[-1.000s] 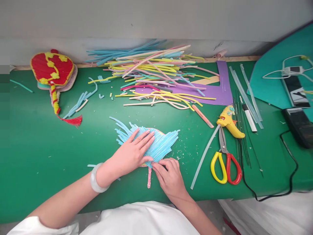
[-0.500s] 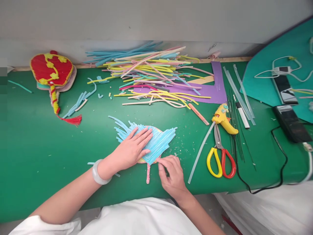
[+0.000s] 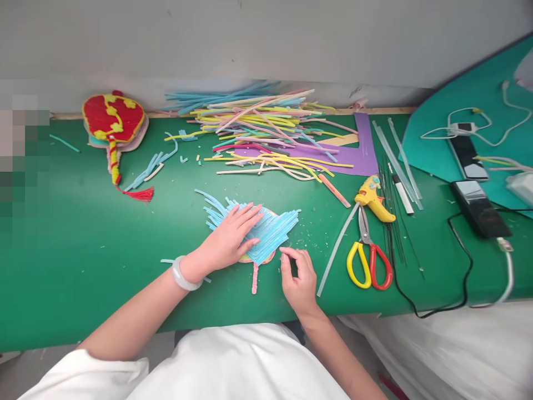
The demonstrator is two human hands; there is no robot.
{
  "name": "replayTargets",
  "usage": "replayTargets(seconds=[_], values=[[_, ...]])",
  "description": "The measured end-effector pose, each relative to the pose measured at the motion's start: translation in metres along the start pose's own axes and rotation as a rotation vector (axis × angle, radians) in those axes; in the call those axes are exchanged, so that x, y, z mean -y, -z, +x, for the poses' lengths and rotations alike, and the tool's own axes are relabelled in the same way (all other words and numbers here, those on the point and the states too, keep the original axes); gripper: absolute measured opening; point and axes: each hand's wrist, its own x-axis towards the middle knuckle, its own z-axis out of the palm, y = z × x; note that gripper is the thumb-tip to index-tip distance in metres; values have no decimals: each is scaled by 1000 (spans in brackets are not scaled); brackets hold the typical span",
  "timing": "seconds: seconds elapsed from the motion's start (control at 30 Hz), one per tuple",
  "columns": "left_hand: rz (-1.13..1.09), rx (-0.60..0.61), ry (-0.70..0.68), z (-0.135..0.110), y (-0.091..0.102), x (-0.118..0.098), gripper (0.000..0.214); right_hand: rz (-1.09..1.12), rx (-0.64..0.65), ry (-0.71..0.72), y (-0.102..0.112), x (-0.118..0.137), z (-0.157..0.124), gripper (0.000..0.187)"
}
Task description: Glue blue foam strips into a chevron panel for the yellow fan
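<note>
My left hand point(image 3: 231, 239) lies flat, fingers spread, on a fan-shaped piece covered with light blue strips point(image 3: 272, 230). A pink handle point(image 3: 254, 280) sticks out below the piece toward me. My right hand point(image 3: 298, 278) hovers just right of the piece's lower edge, fingers loosely curled, thumb and forefinger close together with nothing visible in them. A white bangle sits on my left wrist.
A pile of coloured strips point(image 3: 266, 128) and a purple sheet point(image 3: 366, 150) lie at the back. A red and yellow finished fan point(image 3: 112, 119) sits far left. Scissors point(image 3: 368, 261), a yellow glue gun point(image 3: 372, 197), glue sticks and a black cable point(image 3: 437, 294) lie to the right.
My right hand has drawn away from the bottom tip of the blue piece toward the right and lifted. The left hand stays pressed on it. The view has shifted slightly.
</note>
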Motion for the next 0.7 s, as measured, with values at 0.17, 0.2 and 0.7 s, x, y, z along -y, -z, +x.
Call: replayTargets(seconds=[0.17,0.2,0.7], values=[[-29,-477,200,-30,22,-15,30,-9,-83,-45,2,0,-4,17],[-1,-525,258,-40,26,-17,24,-17,-98,-51,2,0,-5,17],[248,-141,478,-155,10,-23,18,-8,-61,121,1,25,-19,24]])
